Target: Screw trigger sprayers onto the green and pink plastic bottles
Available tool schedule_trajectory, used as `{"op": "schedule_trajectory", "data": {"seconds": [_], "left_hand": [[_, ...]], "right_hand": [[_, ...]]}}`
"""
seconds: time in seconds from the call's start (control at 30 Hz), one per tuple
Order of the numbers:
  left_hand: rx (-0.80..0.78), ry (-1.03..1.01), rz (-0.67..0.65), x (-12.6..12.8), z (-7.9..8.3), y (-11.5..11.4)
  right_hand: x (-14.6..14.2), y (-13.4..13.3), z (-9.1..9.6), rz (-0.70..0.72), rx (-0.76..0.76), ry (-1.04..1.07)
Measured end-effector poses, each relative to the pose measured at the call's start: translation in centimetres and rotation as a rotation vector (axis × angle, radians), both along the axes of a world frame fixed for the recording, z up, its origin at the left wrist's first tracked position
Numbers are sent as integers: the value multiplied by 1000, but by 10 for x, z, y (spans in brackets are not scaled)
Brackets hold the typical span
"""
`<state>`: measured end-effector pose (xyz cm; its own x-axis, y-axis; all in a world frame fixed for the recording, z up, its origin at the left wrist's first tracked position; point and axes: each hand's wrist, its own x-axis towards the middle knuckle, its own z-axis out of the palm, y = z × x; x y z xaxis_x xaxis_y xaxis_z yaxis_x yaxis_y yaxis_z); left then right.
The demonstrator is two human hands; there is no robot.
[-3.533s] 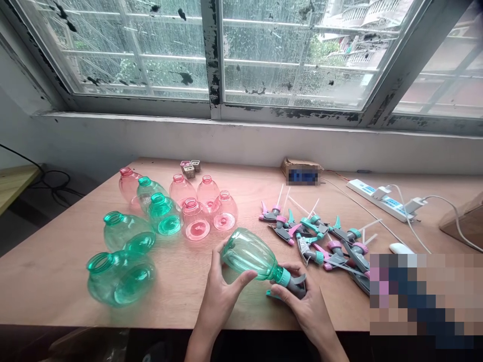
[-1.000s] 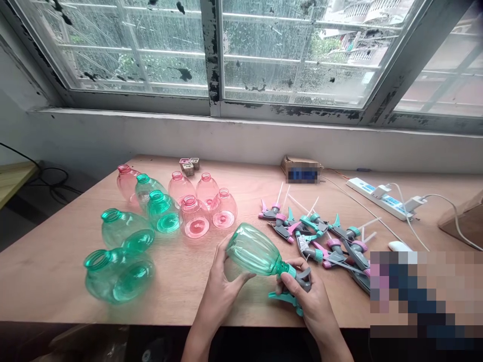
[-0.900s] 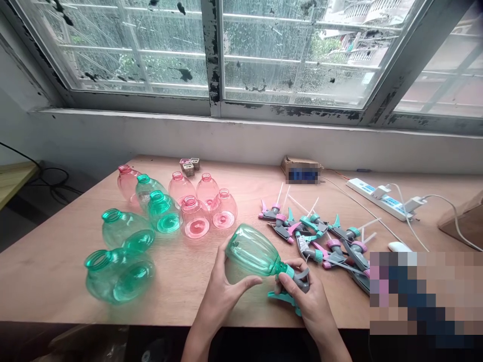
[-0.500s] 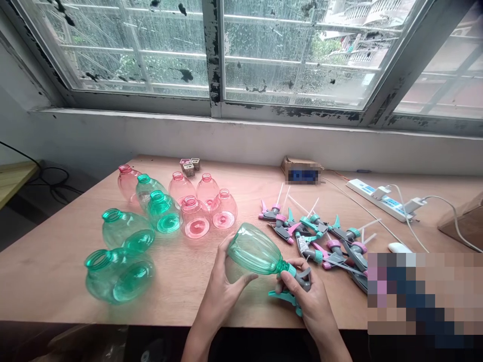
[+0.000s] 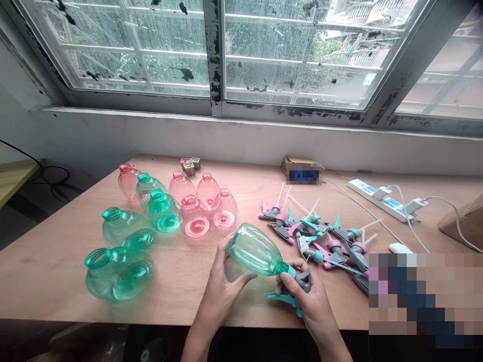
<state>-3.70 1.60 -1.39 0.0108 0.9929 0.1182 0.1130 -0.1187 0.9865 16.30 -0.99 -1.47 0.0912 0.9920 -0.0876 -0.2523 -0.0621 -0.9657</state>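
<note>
A clear green bottle (image 5: 253,250) lies tilted between my hands, its base pointing up and left. My left hand (image 5: 222,286) cups the bottle's body from below, thumb across the front. My right hand (image 5: 307,301) is closed round the grey and teal spray head (image 5: 298,282) fitted on the bottle's neck, the teal trigger sticking out below my fingers. Both hands hover just above the wooden table (image 5: 53,271) near its front edge.
Several green bottles (image 5: 118,271) and pink bottles (image 5: 196,213) lie open-necked on the left. A pile of spray heads (image 5: 320,239) lies to the right. At the back sit a small box (image 5: 302,171), a power strip (image 5: 381,198) and a white mouse (image 5: 400,248).
Since 3.5 s ago the bottle has lifted slightly and my right hand has turned on the spray head, bringing the teal trigger out below. Over the last second almost nothing moved.
</note>
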Motion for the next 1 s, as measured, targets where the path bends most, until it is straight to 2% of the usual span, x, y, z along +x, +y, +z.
{"op": "schedule_trajectory", "data": {"seconds": [0.23, 0.43, 0.63, 0.83, 1.0], "left_hand": [[-56, -63, 11, 0, 3, -2], [25, -5, -8, -1, -3, 1], [-9, -9, -15, -1, -1, -2], [-31, -83, -9, 0, 2, 1], [2, -28, -35, 2, 2, -1]], "right_hand": [[0, -1, -2, 39, -4, -43], [2, 0, -3, 12, 13, 9], [0, -1, -2, 14, 2, -77], [1, 0, -2, 12, -5, -13], [4, 1, -6, -2, 10, 58]]}}
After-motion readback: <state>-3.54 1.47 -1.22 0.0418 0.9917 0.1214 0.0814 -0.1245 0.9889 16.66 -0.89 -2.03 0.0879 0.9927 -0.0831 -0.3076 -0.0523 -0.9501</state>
